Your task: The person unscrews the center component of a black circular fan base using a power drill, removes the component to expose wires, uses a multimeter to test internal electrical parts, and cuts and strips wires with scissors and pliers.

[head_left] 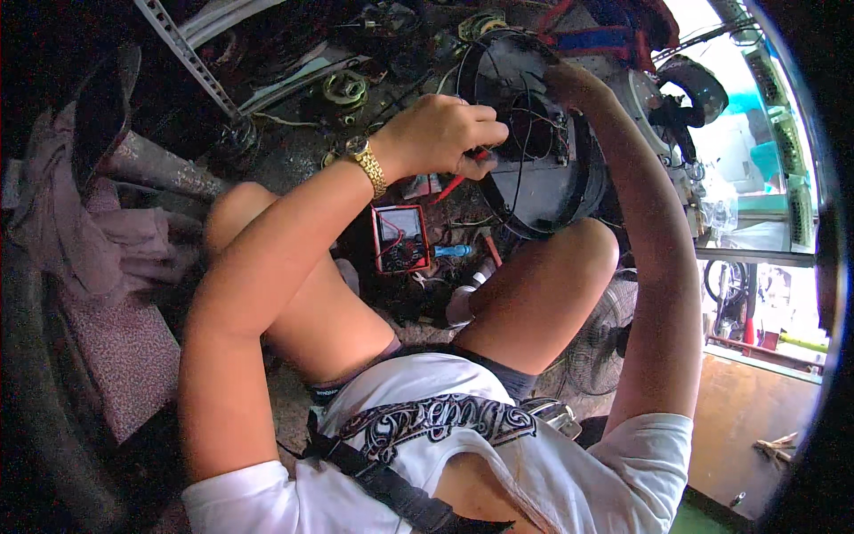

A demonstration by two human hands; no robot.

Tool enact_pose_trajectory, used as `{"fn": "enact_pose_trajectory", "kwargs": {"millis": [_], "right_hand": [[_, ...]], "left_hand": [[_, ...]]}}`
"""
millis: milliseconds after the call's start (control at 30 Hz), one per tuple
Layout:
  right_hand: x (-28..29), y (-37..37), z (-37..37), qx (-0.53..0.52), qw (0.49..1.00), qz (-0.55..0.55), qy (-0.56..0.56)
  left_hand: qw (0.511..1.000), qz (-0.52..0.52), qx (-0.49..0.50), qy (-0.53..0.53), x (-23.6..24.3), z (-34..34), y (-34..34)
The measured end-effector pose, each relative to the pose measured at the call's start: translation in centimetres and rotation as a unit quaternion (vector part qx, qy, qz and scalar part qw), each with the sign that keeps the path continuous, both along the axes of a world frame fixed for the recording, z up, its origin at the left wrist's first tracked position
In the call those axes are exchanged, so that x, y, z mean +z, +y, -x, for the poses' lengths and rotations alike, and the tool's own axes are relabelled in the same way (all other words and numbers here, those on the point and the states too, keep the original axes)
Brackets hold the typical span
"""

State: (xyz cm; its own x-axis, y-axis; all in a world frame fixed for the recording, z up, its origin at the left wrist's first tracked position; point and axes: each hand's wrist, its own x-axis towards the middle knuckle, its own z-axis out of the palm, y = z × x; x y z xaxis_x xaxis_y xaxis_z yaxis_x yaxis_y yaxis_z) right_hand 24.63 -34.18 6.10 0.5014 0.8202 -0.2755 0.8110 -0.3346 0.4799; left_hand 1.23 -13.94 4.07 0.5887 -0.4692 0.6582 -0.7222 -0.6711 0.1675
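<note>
My left hand (449,133), with a gold watch on its wrist, is closed on a red-handled probe (449,186) over the left side of a dark round metal housing (523,205) with black wires inside. My right hand (569,89) reaches to the upper right of that housing; its fingers are in shadow and hard to make out. A red-cased multimeter (389,238) with test leads lies on the ground between my legs. Beside it are a blue-handled tool (452,251) and a red-handled tool (494,250).
Parts and wire coils (342,89) crowd the floor ahead, below a metal rack post (196,62). Grey cloths (124,240) lie at the left. A standing fan (596,338) is by my right leg, near a wooden board (747,418); a bicycle wheel (725,280) shows at the right.
</note>
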Motion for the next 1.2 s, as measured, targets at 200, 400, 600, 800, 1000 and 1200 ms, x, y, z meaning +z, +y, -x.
{"fn": "enact_pose_trajectory", "kwargs": {"millis": [200, 400, 600, 800, 1000, 1200], "right_hand": [[1.5, -0.8, 1.7, 0.008, 0.993, -0.095, 0.064], [1.3, -1.5, 2.2, -0.041, 0.969, -0.205, 0.134], [1.3, -1.7, 1.2, -0.139, 0.982, -0.103, 0.082], [1.2, -3.5, 2.0, -0.077, 0.967, -0.241, 0.018], [1.8, -4.0, 9.5, -0.216, 0.84, -0.497, -0.034], [-4.3, -8.8, 7.0, -0.34, 0.387, -0.757, 0.402]], "left_hand": [[1.0, 0.002, -0.002, 0.016, -0.1, 0.2, 0.2], [1.0, 0.011, -0.008, 0.008, -1.0, -0.1, 0.4], [1.0, -0.006, -0.009, 0.0, -0.5, -0.3, 0.3], [1.0, 0.013, -0.011, 0.007, -0.1, -0.1, -0.1], [0.999, 0.017, -0.005, 0.05, -0.1, 1.0, 0.7], [0.991, 0.087, 0.0, 0.098, 0.8, 1.4, 0.0]]}}
